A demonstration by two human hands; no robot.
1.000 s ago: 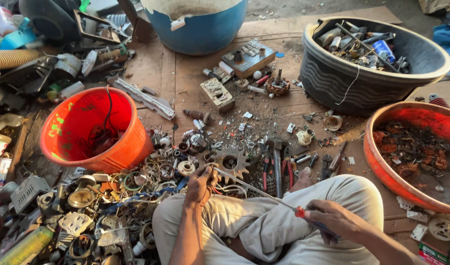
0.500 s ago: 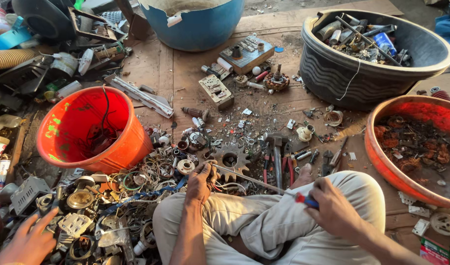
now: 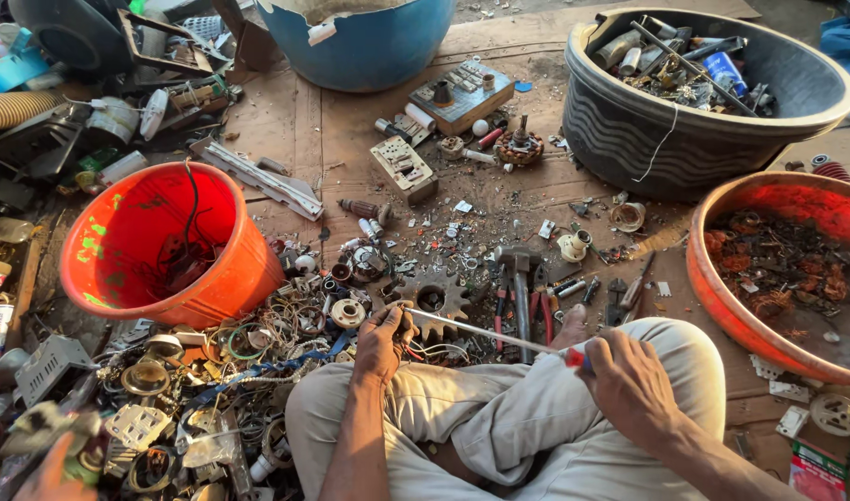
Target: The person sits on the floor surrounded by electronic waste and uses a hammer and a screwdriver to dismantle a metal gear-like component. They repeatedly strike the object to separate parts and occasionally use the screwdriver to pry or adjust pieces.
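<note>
Two hands work low in the view, over the seated person's pale trousers [image 3: 499, 417]. The left hand [image 3: 381, 341] is clenched around a small part at the edge of the scrap heap [image 3: 211, 390], though what it grips is hidden inside the fist. The right hand [image 3: 629, 380] is closed on the red handle of a long screwdriver [image 3: 485, 331], whose shaft slants up and left until its tip meets the left fist. Free room is scarce: the orange bucket [image 3: 230, 278] stands just left of the left hand, the rusty gear [image 3: 434, 299] and the hammer [image 3: 519, 278] lie just beyond the shaft, and the red basin [image 3: 722, 306] of rusted bits crowds the right knee. The barest stretch is the brown cardboard floor [image 3: 332, 139] between the blue tub [image 3: 369, 46] and the dark ribbed tub [image 3: 629, 130], dotted only with a socket plate [image 3: 403, 169] and small pieces. Compared with half a second ago, both hands hold much the same grip and the screwdriver keeps its slant, while another person's hand, then plain at the lower left, now shows only as a blurred tip [image 3: 58, 468] at the bottom edge. The red basin and blue tub are cut off by the frame, and the tangle within the scrap heap is hard to sort out.
</note>
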